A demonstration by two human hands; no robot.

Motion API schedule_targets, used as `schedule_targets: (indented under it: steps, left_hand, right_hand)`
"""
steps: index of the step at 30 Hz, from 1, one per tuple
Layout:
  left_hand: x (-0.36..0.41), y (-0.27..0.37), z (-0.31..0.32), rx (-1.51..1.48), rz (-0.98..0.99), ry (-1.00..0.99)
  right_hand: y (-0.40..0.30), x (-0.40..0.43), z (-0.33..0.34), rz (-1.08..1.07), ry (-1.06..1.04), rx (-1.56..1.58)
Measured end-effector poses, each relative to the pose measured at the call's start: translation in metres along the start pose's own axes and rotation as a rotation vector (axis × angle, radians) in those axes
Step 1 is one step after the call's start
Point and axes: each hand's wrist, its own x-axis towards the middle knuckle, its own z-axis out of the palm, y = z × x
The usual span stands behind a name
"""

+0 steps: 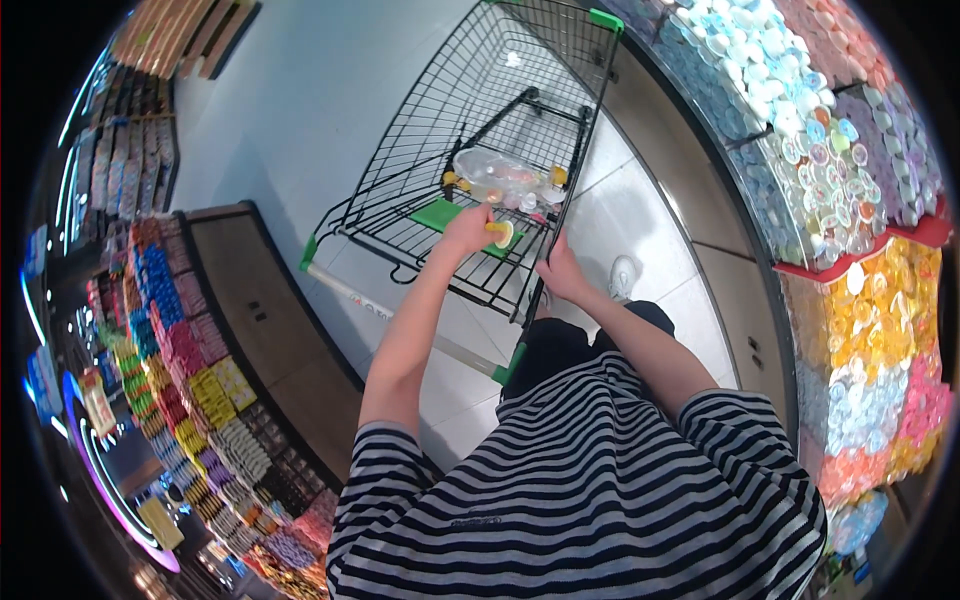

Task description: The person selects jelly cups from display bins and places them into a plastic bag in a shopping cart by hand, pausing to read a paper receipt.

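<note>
My left hand (470,231) is over the rear of a black wire shopping cart (420,127), holding a small yellow cup with a pale lid (504,234). On the cart's side rail (534,304) rests my right hand (564,271), its thumb across the rail and its other fingers partly hidden. Below and beyond my left hand, a clear plastic bag (495,171) lies in the basket. Several small cups with yellow, pink and white parts (529,201) are in or beside the bag. A green plastic panel (437,214) is fixed to the wire near my left wrist.
On the right stands a display bin of loose packaged cups (825,154), sorted by colour, with a red-edged divider (832,270). Shelves of colourful packets (202,360) curve along the left. The cart's push handle (397,322) crosses before my body, above the tiled floor (247,142).
</note>
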Motion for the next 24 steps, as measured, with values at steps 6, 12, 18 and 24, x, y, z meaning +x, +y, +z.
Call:
schedule_targets:
  steps: [6, 12, 18, 24]
  left_hand:
    - [0.122, -0.063, 0.079, 0.045, -0.184, -0.311]
    - [0.177, -0.110, 0.153, 0.029, 0.049, -0.362]
    - [0.207, -0.078, 0.210, 0.282, 0.106, -0.537]
    - [0.236, -0.171, 0.251, 0.302, 0.265, -0.458]
  right_hand:
    - [0.006, -0.012, 0.003, 0.045, 0.117, 0.214]
    - [-0.033, -0.013, 0.029, 0.174, 0.231, 0.555]
    - [-0.024, -0.016, 0.023, 0.166, 0.295, 0.563]
    - [-0.034, -0.006, 0.032, 0.195, 0.233, 0.555]
